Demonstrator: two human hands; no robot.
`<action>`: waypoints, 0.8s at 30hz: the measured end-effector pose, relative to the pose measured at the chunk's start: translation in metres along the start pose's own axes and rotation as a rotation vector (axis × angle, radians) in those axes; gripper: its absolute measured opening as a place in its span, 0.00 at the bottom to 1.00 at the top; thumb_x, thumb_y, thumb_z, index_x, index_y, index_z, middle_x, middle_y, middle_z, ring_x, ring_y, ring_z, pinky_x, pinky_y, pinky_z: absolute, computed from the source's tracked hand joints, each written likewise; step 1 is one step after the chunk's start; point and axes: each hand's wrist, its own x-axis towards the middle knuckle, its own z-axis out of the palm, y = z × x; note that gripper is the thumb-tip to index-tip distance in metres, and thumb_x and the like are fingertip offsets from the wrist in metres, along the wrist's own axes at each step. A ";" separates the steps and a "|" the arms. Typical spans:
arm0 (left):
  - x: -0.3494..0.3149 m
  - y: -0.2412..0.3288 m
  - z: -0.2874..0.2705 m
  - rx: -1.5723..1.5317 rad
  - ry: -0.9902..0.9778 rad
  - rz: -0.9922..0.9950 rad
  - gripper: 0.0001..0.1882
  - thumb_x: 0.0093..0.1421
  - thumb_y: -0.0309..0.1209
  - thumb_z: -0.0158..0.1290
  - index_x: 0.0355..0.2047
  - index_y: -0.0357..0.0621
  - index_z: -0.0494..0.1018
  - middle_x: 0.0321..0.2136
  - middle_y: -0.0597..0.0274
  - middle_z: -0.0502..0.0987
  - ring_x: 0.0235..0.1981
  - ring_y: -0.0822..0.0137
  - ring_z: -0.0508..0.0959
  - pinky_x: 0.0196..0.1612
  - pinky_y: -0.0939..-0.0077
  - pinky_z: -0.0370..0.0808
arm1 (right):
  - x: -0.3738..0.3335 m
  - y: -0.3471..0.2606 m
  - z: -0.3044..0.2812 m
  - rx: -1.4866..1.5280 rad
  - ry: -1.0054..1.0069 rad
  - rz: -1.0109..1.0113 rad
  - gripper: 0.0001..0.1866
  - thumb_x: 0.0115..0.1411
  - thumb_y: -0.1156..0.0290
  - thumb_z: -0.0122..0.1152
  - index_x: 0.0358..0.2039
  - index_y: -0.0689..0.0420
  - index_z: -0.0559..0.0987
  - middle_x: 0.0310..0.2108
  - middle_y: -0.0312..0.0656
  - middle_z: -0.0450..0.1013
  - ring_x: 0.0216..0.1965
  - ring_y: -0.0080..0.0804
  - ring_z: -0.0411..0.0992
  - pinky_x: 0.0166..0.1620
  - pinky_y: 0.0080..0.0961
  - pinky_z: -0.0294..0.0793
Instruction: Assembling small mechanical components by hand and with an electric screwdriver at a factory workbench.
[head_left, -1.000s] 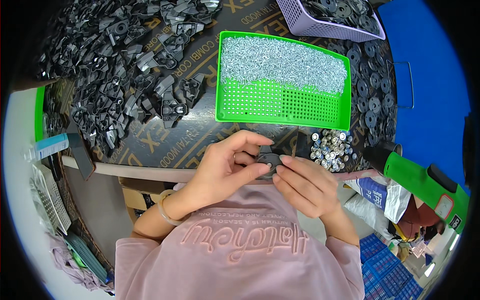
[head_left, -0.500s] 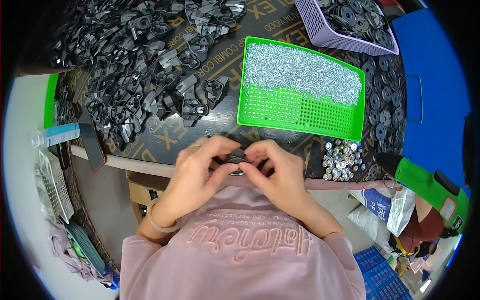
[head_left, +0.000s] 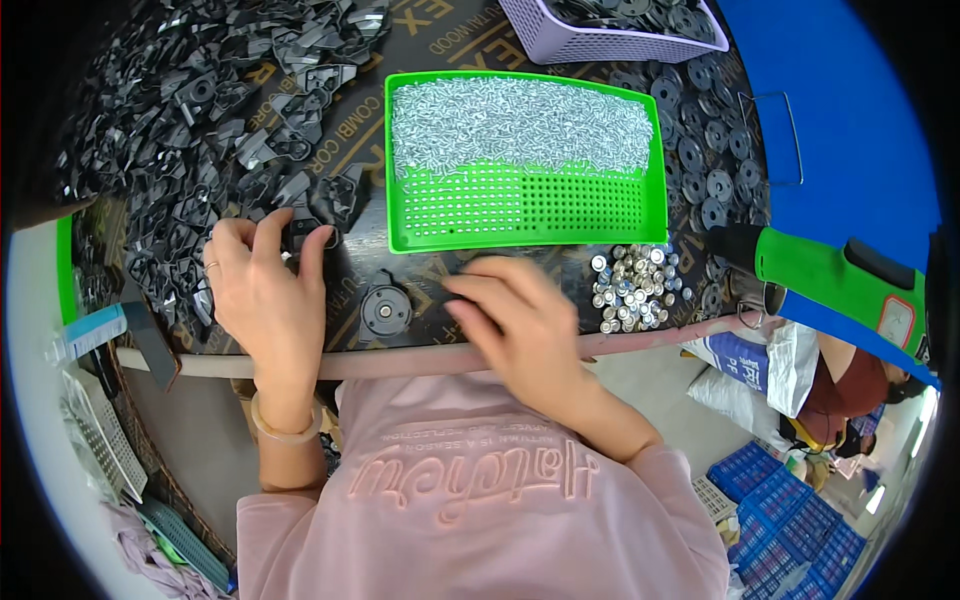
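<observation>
My left hand [head_left: 262,275] is at the near edge of the heap of black plastic parts [head_left: 200,170]. Its thumb and fingertips close around a black plastic part [head_left: 303,230] that still rests on the table. A round black disc [head_left: 386,311] with a metal centre lies flat on the table between my hands, touched by neither. My right hand [head_left: 525,320] hovers over the table's near edge, to the right of the disc. Its fingers are loosely bent, with a gap between thumb and forefinger and nothing visible in them.
Beyond my hands stands a green tray [head_left: 525,240] of small silver pins. Small metal caps [head_left: 635,290] are piled at its near right. Black discs [head_left: 718,185] lie farther right, below a purple basket [head_left: 620,48]. A green-handled tool [head_left: 815,265] juts in from the right.
My hands have parted, and the round disc they held now lies on the table. The left has moved left to the black plastic parts; the right has drawn away. The whole view has shifted.
</observation>
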 end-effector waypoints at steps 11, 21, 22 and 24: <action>0.007 -0.011 -0.008 -0.350 -0.013 0.035 0.14 0.49 0.29 0.69 0.32 0.42 0.76 0.34 0.63 0.77 0.34 0.63 0.74 0.35 0.72 0.70 | -0.049 0.019 -0.083 -0.564 0.094 0.265 0.12 0.49 0.73 0.73 0.35 0.54 0.81 0.36 0.39 0.71 0.37 0.40 0.70 0.38 0.35 0.71; -0.019 0.036 -0.033 -1.401 -0.564 -0.108 0.27 0.53 0.18 0.64 0.54 0.40 0.71 0.25 0.73 0.69 0.25 0.83 0.67 0.26 0.89 0.64 | -0.052 0.025 -0.089 -0.385 0.122 0.307 0.12 0.48 0.76 0.73 0.33 0.58 0.80 0.34 0.40 0.74 0.32 0.36 0.72 0.33 0.30 0.72; -0.021 0.040 -0.030 -1.413 -0.620 -0.090 0.22 0.54 0.18 0.64 0.50 0.40 0.75 0.24 0.73 0.68 0.23 0.84 0.65 0.24 0.89 0.63 | -0.051 0.023 -0.090 -0.296 0.137 0.382 0.11 0.49 0.77 0.73 0.33 0.59 0.80 0.32 0.40 0.75 0.29 0.33 0.73 0.31 0.27 0.72; -0.022 0.050 -0.026 -1.365 -0.693 -0.043 0.17 0.54 0.19 0.64 0.45 0.40 0.78 0.23 0.70 0.73 0.21 0.84 0.69 0.23 0.88 0.64 | -0.054 0.024 -0.092 -0.290 0.147 0.398 0.10 0.50 0.78 0.73 0.34 0.59 0.81 0.31 0.40 0.76 0.28 0.30 0.73 0.29 0.24 0.73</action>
